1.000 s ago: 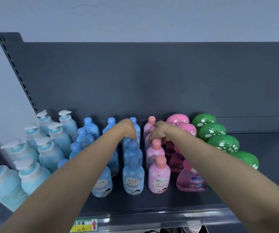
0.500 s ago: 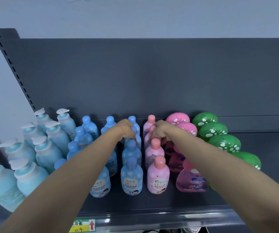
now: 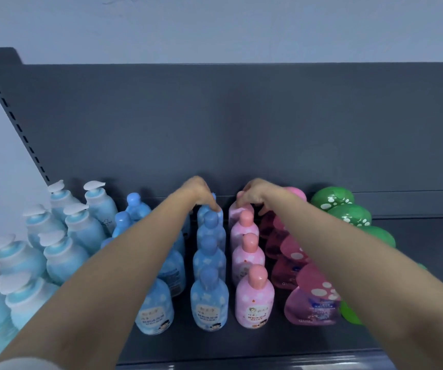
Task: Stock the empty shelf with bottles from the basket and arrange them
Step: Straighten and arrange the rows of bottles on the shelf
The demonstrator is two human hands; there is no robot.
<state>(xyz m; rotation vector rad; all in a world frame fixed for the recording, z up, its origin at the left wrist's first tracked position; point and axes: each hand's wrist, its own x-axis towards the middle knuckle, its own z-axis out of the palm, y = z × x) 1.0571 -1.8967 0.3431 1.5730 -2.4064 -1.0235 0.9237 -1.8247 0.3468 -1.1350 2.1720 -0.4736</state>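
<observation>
- Reaching over two full rows to the back of the shelf (image 3: 415,236) looks like the main hazard. Both forearms pass low above the blue row (image 3: 209,263) and the pink row (image 3: 248,259), so a sagging wrist or elbow could clip a cap and tip a bottle
- Bottles in each row stand almost touching front to back, so a tip at the rear would probably run forward like dominoes toward the shelf's open front edge
- The right forearm crosses directly over the magenta bottles (image 3: 311,297) and hides several of them. A sideways drag there could knock them into the green bottles (image 3: 332,200) just beside them
- Pushing too hard could jam the rear bottles against the back panel (image 3: 241,116) or skew the rows out of line
- The left hand (image 3: 201,193) is closed downward, fingers curled over the top of the rear blue bottle (image 3: 201,210), and appears to grip its cap. The fingertips are mostly hidden behind the knuckles
- The right hand (image 3: 255,194) is curled the same way and pinches the cap of the rear pink bottle (image 3: 235,213), with a sliver of pink cap showing beside the fingers
- Both gripped bottles stand upright on the shelf at the far end of their rows, just in front of the back panel
- The pump bottles (image 3: 62,257) fill the left side, and the basket is not in view
</observation>
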